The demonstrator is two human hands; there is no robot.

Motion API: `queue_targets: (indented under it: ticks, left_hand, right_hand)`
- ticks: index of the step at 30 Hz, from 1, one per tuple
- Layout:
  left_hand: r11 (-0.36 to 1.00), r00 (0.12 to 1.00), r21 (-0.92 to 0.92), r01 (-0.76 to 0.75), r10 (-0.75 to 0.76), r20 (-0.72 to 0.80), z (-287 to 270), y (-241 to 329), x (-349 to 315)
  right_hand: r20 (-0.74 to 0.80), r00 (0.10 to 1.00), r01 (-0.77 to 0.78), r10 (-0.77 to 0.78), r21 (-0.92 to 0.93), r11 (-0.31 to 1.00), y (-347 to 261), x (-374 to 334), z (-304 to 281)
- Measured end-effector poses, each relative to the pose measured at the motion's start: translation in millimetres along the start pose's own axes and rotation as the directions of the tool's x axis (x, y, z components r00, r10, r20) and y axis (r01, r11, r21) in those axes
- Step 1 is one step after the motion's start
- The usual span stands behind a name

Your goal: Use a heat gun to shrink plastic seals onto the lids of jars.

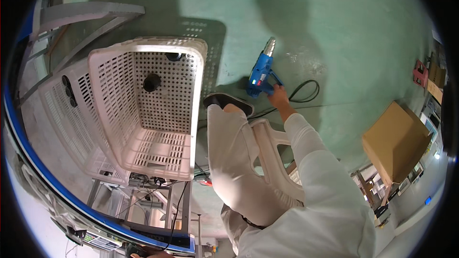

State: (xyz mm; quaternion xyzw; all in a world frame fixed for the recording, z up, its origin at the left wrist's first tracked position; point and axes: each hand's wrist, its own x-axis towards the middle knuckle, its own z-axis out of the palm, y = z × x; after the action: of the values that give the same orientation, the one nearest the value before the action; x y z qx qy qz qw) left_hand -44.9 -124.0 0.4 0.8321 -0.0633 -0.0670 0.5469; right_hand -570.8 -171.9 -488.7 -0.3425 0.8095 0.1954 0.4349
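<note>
Of the 2 hands, the right hand (278, 97) is nearer, its fingers curled around the handle of the blue plastic heat gun (259, 76), whose long axis is pointed far and slightly right. The stepped nozzle (270, 46) is shiny metal. The left hand (155, 254) is cropped nearby, left; its grip cannot be told.

floor (354, 28) beyond heat gun (260, 73): free | left: white crate (169, 91) | right: cord (318, 87)
</note>
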Motion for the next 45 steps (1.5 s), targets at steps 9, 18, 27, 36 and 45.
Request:
queue_targets:
  ticks: [9, 18, 27, 36, 45]
  left_hand:
    - [0.997, 0.995, -0.023, 0.080, -0.081, -0.063, 11, 5, -14]
    - [1.000, 0.995, -0.023, -0.013, 0.010, -0.104, 17, 6, -22]
    - [0.973, 0.988, -0.176, -0.152, 0.144, -0.058, 32, -4, -17]
    - [0.940, 0.933, -0.061, -0.335, 0.340, 0.117, 3, 4, -20]
    - [0.921, 0.805, -0.327, 0.214, 0.023, 0.593, -66, 39, -57]
  right_hand:
    - [-0.006, 0.979, -0.203, 0.204, -0.108, 0.973, -28, 25, 23]
    - [-0.020, 0.991, 0.131, -0.133, -0.068, 0.989, -16, -35, -58]
    - [-0.228, 0.824, 0.564, -0.519, 0.428, 0.706, -18, -170, -202]
    - [-0.250, 0.422, 0.449, -0.871, 0.893, -0.039, -48, -429, -276]
    - [-0.168, 0.128, 0.670, -0.978, 0.742, -0.040, -53, -554, -254]
